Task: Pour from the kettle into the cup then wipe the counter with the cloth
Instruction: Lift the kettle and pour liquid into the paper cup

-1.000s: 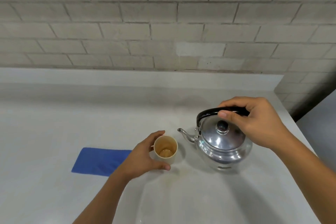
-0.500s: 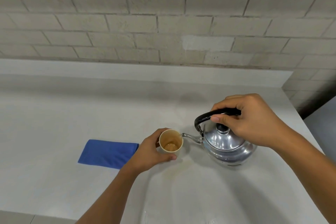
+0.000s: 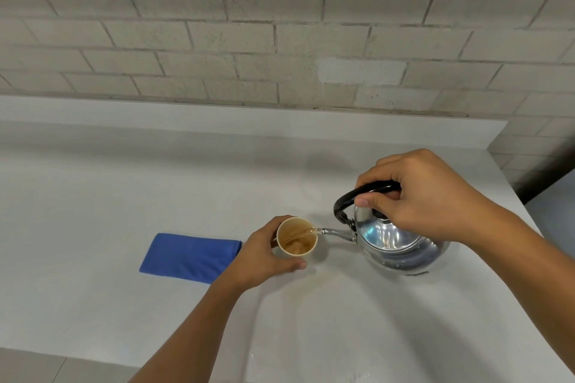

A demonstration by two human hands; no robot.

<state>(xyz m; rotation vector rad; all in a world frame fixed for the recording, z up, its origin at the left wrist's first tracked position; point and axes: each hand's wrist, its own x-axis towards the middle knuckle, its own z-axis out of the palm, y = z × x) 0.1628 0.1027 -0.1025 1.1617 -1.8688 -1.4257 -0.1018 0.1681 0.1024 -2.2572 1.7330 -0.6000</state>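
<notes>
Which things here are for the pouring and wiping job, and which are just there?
For the job:
kettle
cup
blue cloth
counter

Just there:
brick wall

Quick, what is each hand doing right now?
Left hand: fingers closed around the cup, steadying it on the counter.
Right hand: fingers closed on the kettle handle, tilting it to pour.

Readable text: none.
Kettle (image 3: 401, 246): small dark marks low on its near side, too small and blurred to read.
Cup (image 3: 297, 241): no print that shows.
Cloth (image 3: 189, 256): plain blue, no label that shows.
Wall (image 3: 280, 40): bare brick, no sign.
</notes>
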